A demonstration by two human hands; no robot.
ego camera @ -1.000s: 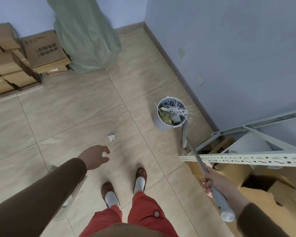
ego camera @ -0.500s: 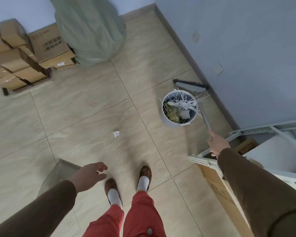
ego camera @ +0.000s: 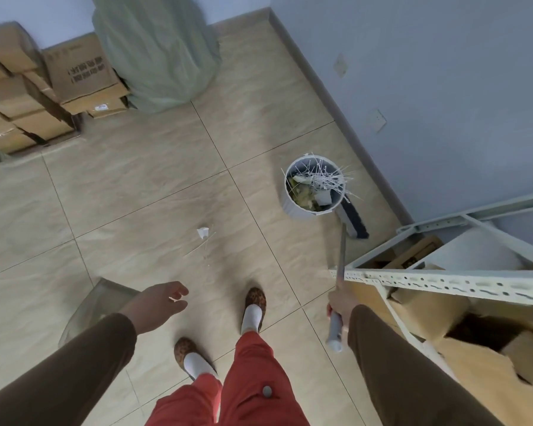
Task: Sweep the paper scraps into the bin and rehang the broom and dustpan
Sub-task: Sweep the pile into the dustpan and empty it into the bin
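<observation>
Your right hand [ego camera: 340, 302] grips the broom [ego camera: 341, 256] handle, near right. Your left hand [ego camera: 157, 304] hangs open, fingers loose, above the translucent dustpan [ego camera: 90, 305]. Farther, centre floor: one paper scrap [ego camera: 202, 232]. Beyond, right: the bin [ego camera: 290, 207], full, broom head just beside it. Far left: cardboard boxes [ego camera: 74, 72].

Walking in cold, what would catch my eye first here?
Probably the white bin by the wall, bristling with thin white strips. Beside it lies the broom, its handle gripped by the right hand. A lone paper scrap sits mid-floor, ahead of the open left hand.
</observation>
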